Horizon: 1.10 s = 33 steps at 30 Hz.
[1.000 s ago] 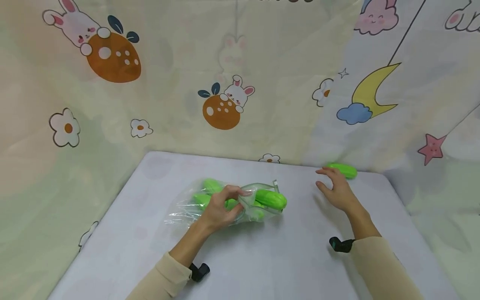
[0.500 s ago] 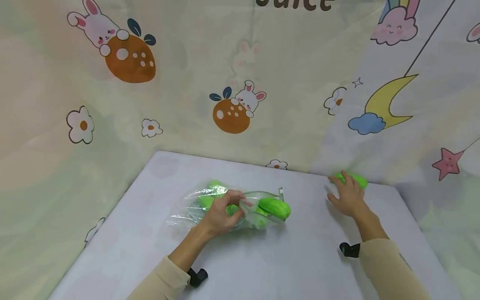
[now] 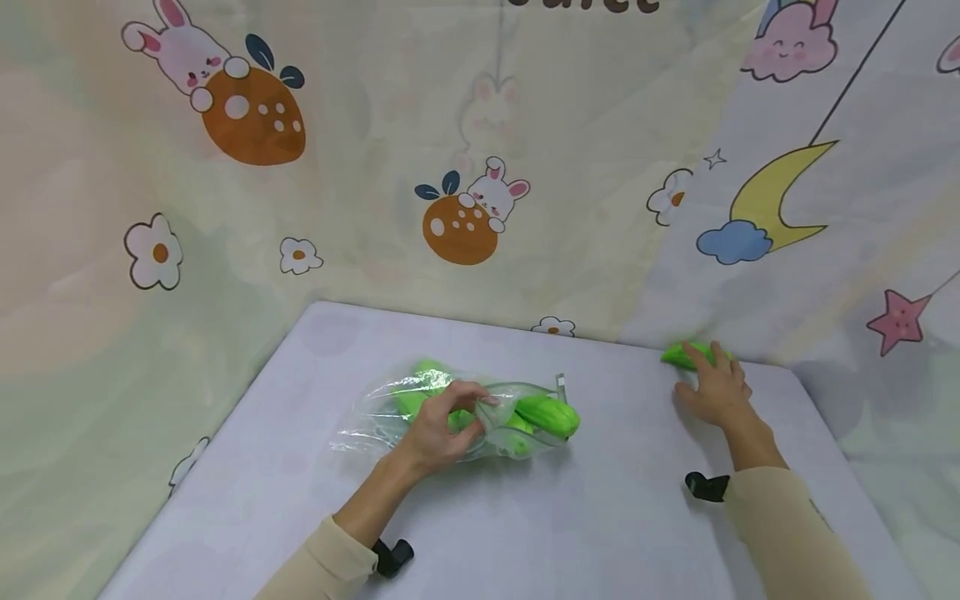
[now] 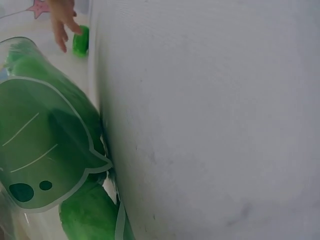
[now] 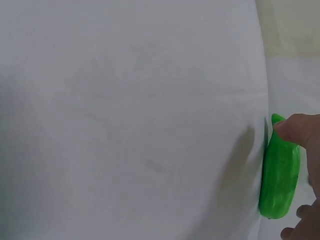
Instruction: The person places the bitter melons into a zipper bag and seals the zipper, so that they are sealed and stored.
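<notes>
My left hand (image 3: 442,427) pinches the near rim of a clear zip bag (image 3: 363,421) lying on the table. Several green toy cucumbers are inside it, and one cucumber (image 3: 553,417) pokes out of the mouth toward the right. Seen from the left wrist, the bag (image 4: 47,145) bears a printed cartoon animal shape. At the back right edge lies another cucumber (image 3: 677,357). My right hand (image 3: 722,396) reaches over it with spread fingers. In the right wrist view the thumb (image 5: 295,129) overlaps the tapered end of that cucumber (image 5: 280,180).
A white-covered table (image 3: 585,517) ends at the back against a hanging cartoon-print cloth (image 3: 360,167). The lone cucumber lies close to this cloth. Black wrist cameras (image 3: 705,487) stick out below both beige sleeves (image 3: 780,525).
My right hand has moved to the right and back, from beside the lone cucumber to over it. The left hand keeps its pinch on the bag. The head view has shifted slightly.
</notes>
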Each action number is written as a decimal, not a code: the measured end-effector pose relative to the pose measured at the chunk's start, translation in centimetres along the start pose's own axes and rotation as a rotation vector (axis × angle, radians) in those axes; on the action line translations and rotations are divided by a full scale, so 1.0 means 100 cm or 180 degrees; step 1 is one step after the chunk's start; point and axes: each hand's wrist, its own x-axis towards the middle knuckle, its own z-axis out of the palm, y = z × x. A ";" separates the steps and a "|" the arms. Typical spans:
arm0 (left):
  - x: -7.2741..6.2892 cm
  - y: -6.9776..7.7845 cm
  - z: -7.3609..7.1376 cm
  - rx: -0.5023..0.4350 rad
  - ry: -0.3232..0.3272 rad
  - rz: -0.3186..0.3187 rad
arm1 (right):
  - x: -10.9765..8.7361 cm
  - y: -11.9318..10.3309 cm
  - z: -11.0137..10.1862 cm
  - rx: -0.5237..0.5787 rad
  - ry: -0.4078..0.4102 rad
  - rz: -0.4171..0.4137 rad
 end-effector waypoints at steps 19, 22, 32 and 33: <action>0.002 0.001 -0.003 0.0029 -0.0019 -0.0082 | 0.001 0.011 0.003 0.0032 0.0056 -0.0023; 0.003 0.001 -0.004 0.0032 -0.0033 -0.0084 | 0.001 0.009 0.004 0.0058 0.0062 -0.0071; 0.002 0.000 -0.003 0.0005 -0.0039 -0.0048 | 0.001 0.007 0.008 0.0041 -0.0037 -0.0143; 0.002 0.000 -0.003 0.0014 -0.0031 -0.0062 | 0.001 0.007 0.008 0.0039 -0.0038 -0.0174</action>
